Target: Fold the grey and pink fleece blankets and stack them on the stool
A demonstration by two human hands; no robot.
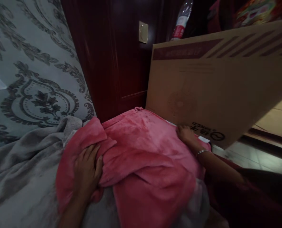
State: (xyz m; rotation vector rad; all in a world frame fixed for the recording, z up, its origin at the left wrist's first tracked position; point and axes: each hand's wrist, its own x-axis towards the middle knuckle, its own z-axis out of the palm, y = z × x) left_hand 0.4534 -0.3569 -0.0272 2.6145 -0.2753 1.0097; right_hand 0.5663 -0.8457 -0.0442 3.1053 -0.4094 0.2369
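Far left: patterned grey fabric (31,79) with dark ornamental scrollwork, rising like a wall or hanging. Below it, a rumpled grey blanket (19,171) spread across the lower left. Next along, the left hand (87,167) laid palm down, fingers spread and flat, pressing on a folded flap of the pink fleece blanket (145,158); no closed grip, just resting on the cloth with the fingertips at the fold's edge. Pink fleece blanket heaped in the middle of the view, lying over the grey blanket, its far edge reaching the foot of a cardboard box (217,88). Behind, centre: dark red wooden door (117,63) with a pale square plate (143,31) on it. Right of centre: the right hand (186,134), a thin bangle (201,152) on the wrist, set on the far right edge of the pink fleece where it meets the box; fingers partly hidden and blurred, so cannot tell how far closed. Cardboard box tilted, printed with dark stripes and a logo. Above it, a plastic bottle (182,20) with a red label. Far right: pale floor (257,155).
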